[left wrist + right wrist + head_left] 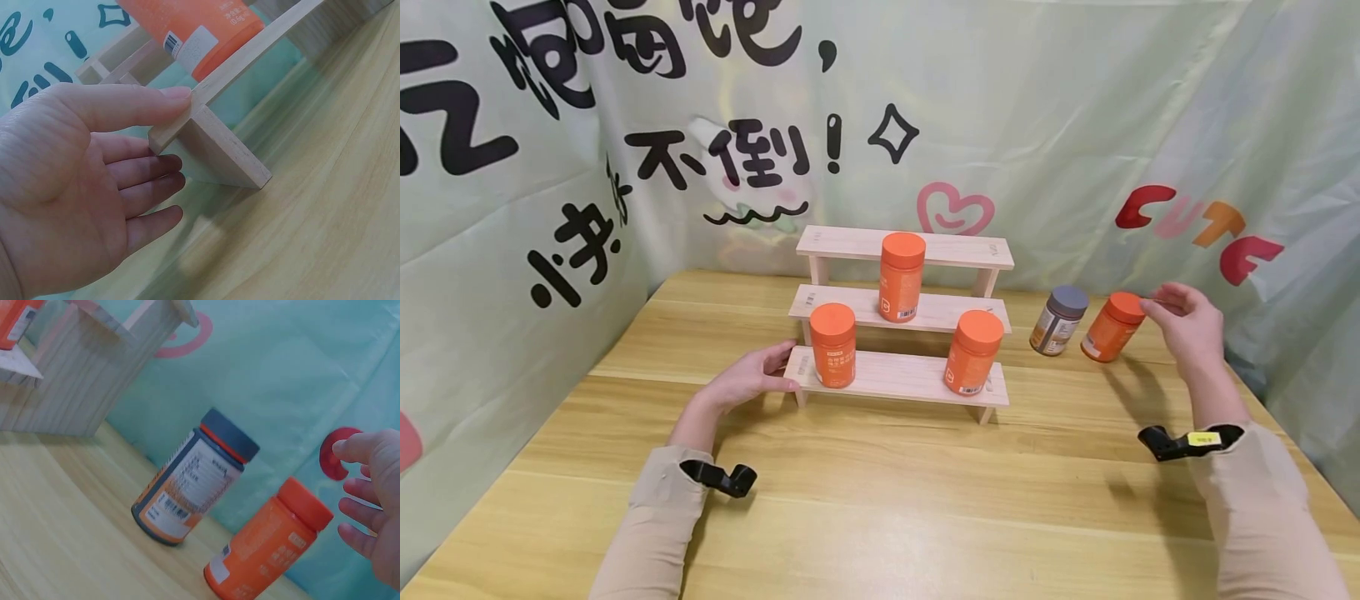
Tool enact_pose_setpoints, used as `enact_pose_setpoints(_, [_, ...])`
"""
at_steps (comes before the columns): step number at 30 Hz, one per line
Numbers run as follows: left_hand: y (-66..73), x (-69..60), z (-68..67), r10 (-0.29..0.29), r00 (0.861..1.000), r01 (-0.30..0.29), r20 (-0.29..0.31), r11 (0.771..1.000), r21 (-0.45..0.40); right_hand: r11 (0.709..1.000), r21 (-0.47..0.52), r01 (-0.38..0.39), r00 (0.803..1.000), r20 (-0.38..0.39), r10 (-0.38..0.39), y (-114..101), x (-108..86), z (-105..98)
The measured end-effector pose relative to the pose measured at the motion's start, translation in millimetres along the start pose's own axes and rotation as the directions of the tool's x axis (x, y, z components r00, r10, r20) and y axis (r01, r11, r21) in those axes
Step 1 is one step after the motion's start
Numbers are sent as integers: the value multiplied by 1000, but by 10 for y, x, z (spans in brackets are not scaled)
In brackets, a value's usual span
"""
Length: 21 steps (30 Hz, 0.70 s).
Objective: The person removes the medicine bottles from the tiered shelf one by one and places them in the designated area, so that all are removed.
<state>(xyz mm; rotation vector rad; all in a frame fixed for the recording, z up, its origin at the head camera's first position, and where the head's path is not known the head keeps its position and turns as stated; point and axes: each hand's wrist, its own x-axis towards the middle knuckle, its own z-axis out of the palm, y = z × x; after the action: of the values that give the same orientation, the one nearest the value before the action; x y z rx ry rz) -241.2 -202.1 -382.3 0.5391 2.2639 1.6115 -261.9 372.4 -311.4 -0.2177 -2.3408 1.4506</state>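
Note:
A three-tier wooden shelf [895, 375] stands on the table. My left hand [748, 379] is at the left end of its lowest tier; in the left wrist view the thumb of this hand [81, 169] rests on the board's corner, fingers loosely extended below. Orange jars stand on the lowest tier at left [833, 346] and right [973, 352], and one on the middle tier [902, 277]. My right hand [1191, 325] is beside another orange jar [1112, 327] on the table; in the right wrist view a gap separates this hand [381, 500] from the jar [269, 540].
A dark-capped jar [1059, 321] stands on the table between the shelf and the right-hand orange jar. Behind the wooden table [880, 500] hangs a pale green curtain [1060, 125] with black lettering, a pink heart and coloured letters.

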Motion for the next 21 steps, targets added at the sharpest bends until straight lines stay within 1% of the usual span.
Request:
enact_pose_setpoints(6, [-12, 9, -7, 2, 1000, -2, 0, 1000, 10, 1000, -19, -5, 999, 52, 6, -214, -11, 21])
enact_pose_setpoints(9, [-9, 6, -7, 1, 1000, -1, -1, 1000, 10, 1000, -13, 11, 997, 83, -10, -332, -13, 47])
enact_pose_setpoints(12, [-5, 8, -4, -1, 1000, 1, -5, 1000, 8, 999, -19, 44, 993, 115, -42, -444, -10, 92])
enact_pose_setpoints(15, [-4, 8, -2, 1, 1000, -1, -1, 1000, 6, 995, -35, 89, 986, 146, -83, -558, -7, 159])
enact_pose_setpoints(19, [5, 2, 0, 5, 1000, -5, 2, 1000, -4, 989, -42, 144, 970, 204, -132, -719, -11, 265])
enact_pose_setpoints(21, [7, -1, 0, 8, 1000, -8, 3, 1000, -3, 986, -46, 158, 961, 237, -143, -801, -18, 319])
